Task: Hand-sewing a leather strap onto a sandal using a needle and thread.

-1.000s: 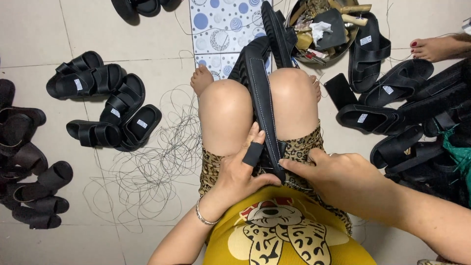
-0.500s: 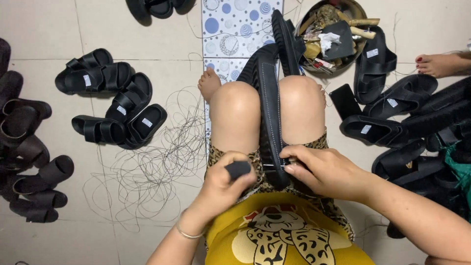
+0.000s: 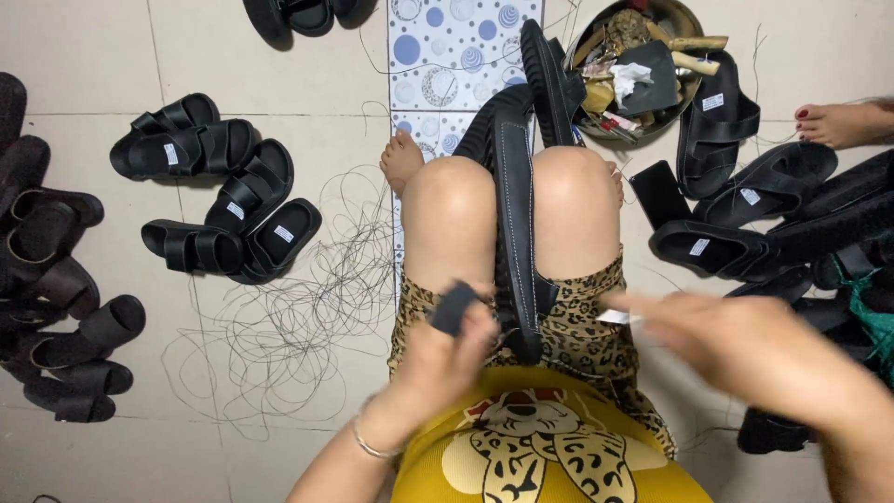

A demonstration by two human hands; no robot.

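At the far left, dark sandals lie in a loose stack on the tiled floor. Just right of them, four more black sandals sit in a cluster, and a tangle of thin black thread spreads over the floor beside the person's knees.

The left hand is curled over the lap, its fingers closed around a small dark strap piece that sticks up above the knuckles. Just to its right, a long black sandal with white stitching stands clamped between the two knees, its lower end in the lap on the leopard-print shorts, its upper end above the knees over a dotted blue-and-white mat.

The right hand is blurred, held apart from the sandal, and seems to pinch a small white tag; how tight the grip is I cannot tell.

Beyond, a round basket holds scraps, and more black sandals pile at the right, near another person's bare foot.
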